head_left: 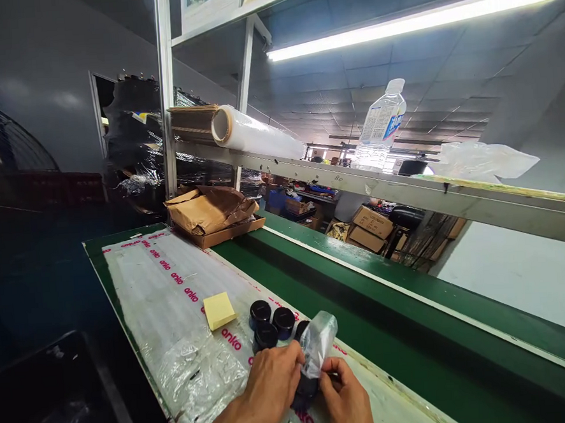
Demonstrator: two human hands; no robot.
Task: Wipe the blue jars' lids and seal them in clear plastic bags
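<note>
My left hand (276, 381) and my right hand (346, 396) are both closed on a small clear plastic bag (321, 338), one at each side of it. The bag's closed end points up and away from me. Just below it, between my hands, is a black round piece (305, 389), partly hidden by my fingers; I cannot tell whether it is inside the bag. Several black round lidded containers (283, 322) stand close together beyond my left hand, one of them partly covered by the bag. To their left lies a yellow sticky-note pad (219, 310).
Plastic sheeting with pink lettering (147, 277) covers the bench, beside a green conveyor belt (365, 308). A cardboard tray (233, 232) with brown paper sits at the far end. Above, a shelf holds a film roll (263, 135) and a water bottle (381, 127). A black bin (96, 382) stands lower left.
</note>
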